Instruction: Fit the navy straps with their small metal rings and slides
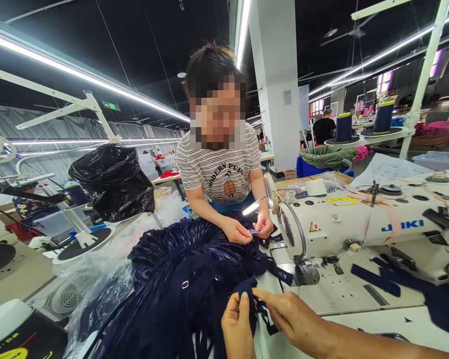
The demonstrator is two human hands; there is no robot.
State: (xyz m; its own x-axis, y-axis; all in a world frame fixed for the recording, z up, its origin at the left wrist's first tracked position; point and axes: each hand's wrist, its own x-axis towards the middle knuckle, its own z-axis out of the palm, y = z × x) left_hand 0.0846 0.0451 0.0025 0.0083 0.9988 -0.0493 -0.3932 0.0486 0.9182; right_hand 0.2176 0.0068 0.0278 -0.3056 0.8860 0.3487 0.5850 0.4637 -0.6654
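We hold a narrow navy strap point(255, 294) at the bottom of the view, pinched from both sides: our left hand point(238, 326) is closed on it with the thumb pressed against the fabric, and our right hand point(290, 316) nips it between thumb and forefinger, the forefinger stretched out along it. The strap runs back into the heap of navy garments point(179, 289) that lies on the white table point(359, 299), just left of our hands (a small metal slider shows on one of its straps). The white sewing machine point(366, 229) stands to the right, near our right hand but not touching it. Across the heap a co-worker in a striped shirt point(220, 169) leans in, both hands point(247, 230) close together on a small blue piece.
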